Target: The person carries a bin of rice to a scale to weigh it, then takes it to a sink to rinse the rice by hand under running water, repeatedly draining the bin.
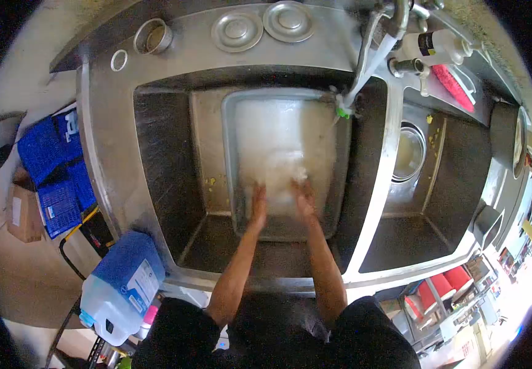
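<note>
Nearest you: a blue-and-clear jug (121,284) sits low at the left, beside the sink front. Blue crates (56,166) lie further left on the floor.

Your forearms reach down into the left basin. Left hand (258,206) and right hand (304,198) are both flat, fingers spread, pressed on the floor of a large steel pan (232,160) that stands in the basin. Neither hand closes on anything that can be seen; the fingertips are blurred, so whether there is a cloth or pad under them can't be told. Foam or white water (284,166) covers the middle of the pan just beyond your fingers.

Further on: a hose (364,67) runs from the tap down to the pan's far right corner, with a green tip (343,113) at the rim.

Right basin: a round steel bowl (408,152) against its left wall, with yellow scraps near it. Behind, a white spray bottle (438,46) and a red brush (453,86). On the back ledge: two round lids (263,26) and a steel ring (152,35).

Risks, as a judgement:
- The pan looks wet and soapy, so hard pressing could make your palms slip forward.
- The pan sits loose in the basin, so an uneven push may rock or slide it.
- The hose tip rests at the rim only, so a knock could flick it out and spray the worktop.
</note>
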Demonstrator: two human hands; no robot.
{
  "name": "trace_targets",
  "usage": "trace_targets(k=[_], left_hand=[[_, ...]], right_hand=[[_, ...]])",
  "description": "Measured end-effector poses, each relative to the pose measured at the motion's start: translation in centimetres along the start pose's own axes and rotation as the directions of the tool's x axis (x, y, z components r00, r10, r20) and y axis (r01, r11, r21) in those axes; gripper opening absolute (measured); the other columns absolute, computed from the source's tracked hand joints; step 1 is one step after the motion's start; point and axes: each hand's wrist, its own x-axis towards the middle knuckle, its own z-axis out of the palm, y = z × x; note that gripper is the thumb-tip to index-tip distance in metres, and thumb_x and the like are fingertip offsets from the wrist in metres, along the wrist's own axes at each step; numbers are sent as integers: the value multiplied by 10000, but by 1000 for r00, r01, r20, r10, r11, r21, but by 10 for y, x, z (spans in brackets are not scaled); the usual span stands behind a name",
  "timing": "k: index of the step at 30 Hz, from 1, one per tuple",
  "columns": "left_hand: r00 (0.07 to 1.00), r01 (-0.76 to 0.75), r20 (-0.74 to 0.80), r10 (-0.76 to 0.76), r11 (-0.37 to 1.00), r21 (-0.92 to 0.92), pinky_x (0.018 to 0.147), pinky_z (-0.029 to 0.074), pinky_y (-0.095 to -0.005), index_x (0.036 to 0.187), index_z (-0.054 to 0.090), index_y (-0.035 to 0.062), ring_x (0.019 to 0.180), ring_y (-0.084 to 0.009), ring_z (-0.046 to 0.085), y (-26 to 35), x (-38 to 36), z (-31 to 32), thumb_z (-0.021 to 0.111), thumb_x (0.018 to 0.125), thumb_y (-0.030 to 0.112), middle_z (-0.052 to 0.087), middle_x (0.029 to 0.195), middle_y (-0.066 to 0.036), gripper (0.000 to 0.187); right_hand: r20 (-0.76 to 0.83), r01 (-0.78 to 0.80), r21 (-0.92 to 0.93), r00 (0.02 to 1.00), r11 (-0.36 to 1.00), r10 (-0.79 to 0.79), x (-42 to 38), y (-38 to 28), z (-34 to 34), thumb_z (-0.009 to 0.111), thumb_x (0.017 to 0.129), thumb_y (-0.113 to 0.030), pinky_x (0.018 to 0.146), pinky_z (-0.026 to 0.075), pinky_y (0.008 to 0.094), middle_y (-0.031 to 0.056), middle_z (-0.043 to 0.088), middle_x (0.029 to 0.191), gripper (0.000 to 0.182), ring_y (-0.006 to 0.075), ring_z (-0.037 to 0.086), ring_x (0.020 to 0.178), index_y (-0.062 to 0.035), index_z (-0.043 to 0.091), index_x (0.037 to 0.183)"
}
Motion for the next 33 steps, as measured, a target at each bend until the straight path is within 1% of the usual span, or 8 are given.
trace_targets(k=[3,7,17,23,25,28,30,33], left_hand=[[960,-268,-21,279,938,219,1086,200,-394,1345,372,47,1308,-300,291,49,26,-4,309,963,332,349,1379,-205,481],[925,-295,-56,376,803,517,1086,199,-391,1336,389,40,1300,-302,306,44,154,0,309,970,291,374,1361,-220,451],[874,-477,484,34,242,845,1000,344,-450,1155,530,27,1181,-362,436,77,102,33,558,827,218,486,1221,-249,381],[622,-669,324,713,268,694,1008,321,-469,1249,460,24,1229,-383,355,147,121,21,527,866,268,400,1315,-220,460],[680,-591,244,692,319,741,961,356,-481,1262,450,20,1143,-411,428,148,172,34,542,850,221,466,1237,-242,468],[736,-460,219,640,236,856,891,395,-490,1230,471,5,1035,-428,494,129,200,53,543,816,181,535,1135,-248,455],[884,-407,323,337,216,888,942,360,-504,1193,463,-55,1036,-440,500,120,200,57,461,846,151,519,1155,-271,404],[719,-610,577,387,-48,791,956,338,-508,1228,455,-15,1095,-421,459,65,195,38,482,834,153,497,1205,-235,428]], right_hand=[[-108,315,-115,939,942,-327,30,-17,-26,446,916,-330,1057,271,382,117,363,1389,502,246,326,1290,-48,407,1330],[-542,-231,28,814,972,209,140,-18,-44,500,894,-282,1030,316,356,109,377,1380,469,239,330,1288,-64,443,1305],[-97,-324,-595,937,736,334,119,3,-50,567,859,-256,1012,329,353,117,409,1349,506,209,361,1249,-37,439,1297],[-257,237,-133,929,962,-265,133,-66,-33,608,837,-243,989,345,343,122,451,1308,521,184,399,1205,-25,450,1283],[-358,-15,-390,924,920,-137,181,-59,-37,590,855,-246,978,350,346,102,465,1282,484,172,410,1180,-18,461,1263],[-375,-20,186,923,982,89,226,-36,-35,549,853,-146,929,397,408,118,534,1223,396,263,510,1090,-67,511,1240],[-283,-102,-79,956,992,76,226,-23,-32,543,852,-150,943,382,413,124,513,1241,400,271,487,1111,-67,508,1241],[-82,-19,-750,995,661,-64,179,-22,-17,535,849,-157,964,358,421,133,481,1268,407,283,454,1142,-67,503,1244]])
